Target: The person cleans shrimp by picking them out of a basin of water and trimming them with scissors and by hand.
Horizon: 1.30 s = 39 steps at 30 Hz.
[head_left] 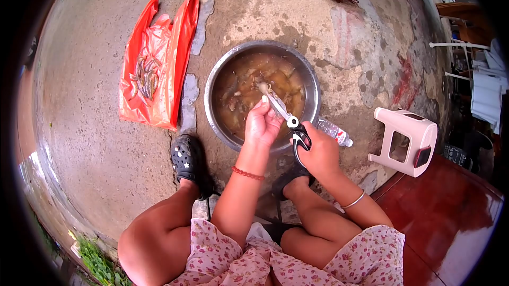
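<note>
My left hand (262,124) pinches a small greyish shrimp (263,89) above a round steel basin (209,91). Black-and-white handled scissors (291,121) are in my right hand (321,151), its fingers around the handles. The blades point up and left, lying against the shrimp by my left fingertips. How far the blades are apart is hard to see. Murky brown water (249,66) fills much of the basin, with several shrimp-like pieces in it. Left of the basin, a red plastic bag (183,63) lies spread with several shrimp (147,79) on it.
A clear plastic bottle (331,129) lies against the basin's right side. Further right is a pale pink plastic stool (411,143) on its side, near a dark red surface (429,217). My feet in black clogs (185,157) flank the basin's near side on rough, damp concrete.
</note>
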Tool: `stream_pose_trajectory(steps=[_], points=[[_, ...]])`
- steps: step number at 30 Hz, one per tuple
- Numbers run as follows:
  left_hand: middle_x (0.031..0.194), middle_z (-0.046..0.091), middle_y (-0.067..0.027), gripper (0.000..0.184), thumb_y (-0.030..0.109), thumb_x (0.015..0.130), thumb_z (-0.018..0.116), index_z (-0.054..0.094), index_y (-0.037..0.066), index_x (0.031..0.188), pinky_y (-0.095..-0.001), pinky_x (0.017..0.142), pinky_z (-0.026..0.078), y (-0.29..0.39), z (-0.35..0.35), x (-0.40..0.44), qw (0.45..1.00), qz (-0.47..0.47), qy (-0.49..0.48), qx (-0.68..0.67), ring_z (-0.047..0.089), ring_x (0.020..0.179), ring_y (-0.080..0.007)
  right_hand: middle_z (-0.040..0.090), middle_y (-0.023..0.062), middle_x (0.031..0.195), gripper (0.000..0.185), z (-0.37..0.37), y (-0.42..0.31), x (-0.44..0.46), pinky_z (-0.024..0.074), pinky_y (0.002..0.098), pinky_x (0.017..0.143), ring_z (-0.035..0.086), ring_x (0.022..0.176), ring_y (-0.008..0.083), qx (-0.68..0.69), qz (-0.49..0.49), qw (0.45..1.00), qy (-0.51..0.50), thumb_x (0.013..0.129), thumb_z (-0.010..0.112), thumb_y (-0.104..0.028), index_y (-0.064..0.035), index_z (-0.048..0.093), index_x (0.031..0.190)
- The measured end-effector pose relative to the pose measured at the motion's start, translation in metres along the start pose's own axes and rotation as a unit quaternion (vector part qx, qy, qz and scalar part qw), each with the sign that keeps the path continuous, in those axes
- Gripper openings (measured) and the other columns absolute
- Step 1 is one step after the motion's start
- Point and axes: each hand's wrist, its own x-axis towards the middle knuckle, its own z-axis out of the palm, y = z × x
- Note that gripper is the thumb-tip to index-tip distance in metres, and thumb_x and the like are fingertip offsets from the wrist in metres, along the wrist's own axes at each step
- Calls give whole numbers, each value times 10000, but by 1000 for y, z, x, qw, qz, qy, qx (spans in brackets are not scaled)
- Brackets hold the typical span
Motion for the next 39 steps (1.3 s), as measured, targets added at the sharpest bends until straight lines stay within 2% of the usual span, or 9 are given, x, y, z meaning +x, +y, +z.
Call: stream_pose_trajectory(steps=[6, 8, 15, 17, 24, 27, 29, 34, 39], points=[[635, 491, 21, 113, 150, 906, 481, 554, 81, 854, -275, 607, 423, 1, -9, 4, 1000, -2, -16, 23, 427, 548, -81, 563, 113, 622, 320, -3, -3, 2, 432, 389, 506, 569, 566, 296, 18, -23, 1000, 7, 710, 672, -187, -50, 565, 978], [839, 584, -58, 109, 117, 893, 449, 534, 63, 936, -360, 687, 459, -1, -40, 23, 977, -60, -194, -71, 548, 729, -171, 566, 112, 625, 309, 2, 3, 1, 430, 388, 504, 571, 568, 295, 27, -27, 999, 13, 711, 675, -191, -53, 565, 965], [841, 585, -56, 114, 103, 899, 446, 536, 54, 950, -334, 671, 459, -1, -14, 7, 994, -18, -106, -22, 554, 740, -156, 574, 81, 630, 312, -6, -2, 5, 428, 374, 494, 573, 566, 275, 52, 1, 999, -17, 704, 698, -226, -91, 572, 956], [688, 506, 20, 117, 140, 906, 478, 552, 63, 859, -253, 576, 399, -1, 9, -6, 999, 17, -12, 30, 406, 553, -72, 570, 69, 631, 336, -11, -6, 6, 430, 367, 494, 574, 568, 261, 29, 14, 999, -10, 691, 702, -221, -94, 573, 974], [671, 493, 23, 118, 136, 905, 478, 550, 58, 853, -239, 563, 382, -1, 5, -3, 998, 17, -44, 34, 398, 552, -66, 548, 49, 645, 475, -5, 5, 6, 442, 357, 508, 568, 576, 233, -34, -6, 999, 18, 617, 686, -149, -79, 571, 1072], [666, 492, 23, 117, 136, 904, 480, 549, 58, 849, -234, 556, 374, -2, 7, -4, 999, 21, -21, 42, 395, 550, -66, 552, 58, 650, 474, -6, 6, 6, 443, 364, 512, 569, 585, 245, -39, -17, 999, 22, 616, 677, -139, -71, 573, 1073], [666, 494, 23, 115, 138, 902, 486, 550, 59, 847, -230, 547, 366, -1, 3, -3, 997, 23, -58, 40, 397, 551, -66, 557, 65, 657, 474, -4, 9, 6, 445, 367, 516, 569, 585, 255, -46, -25, 998, 17, 616, 674, -135, -66, 573, 1074], [686, 502, 15, 89, 99, 894, 476, 545, 55, 860, -223, 531, 360, -2, -3, 1, 996, 21, -74, 34, 404, 555, -70, 566, 92, 647, 418, -2, 10, 7, 442, 379, 515, 569, 579, 285, -40, -34, 999, 14, 647, 683, -152, -67, 575, 1041], [702, 509, 2, 77, 55, 880, 464, 540, 45, 882, -224, 523, 365, -3, -4, 2, 997, 22, -66, 30, 411, 559, -78, 561, 97, 602, 275, -7, 1, 9, 416, 375, 494, 559, 555, 294, 133, 47, 990, -25, 708, 702, -225, -116, 573, 925]])
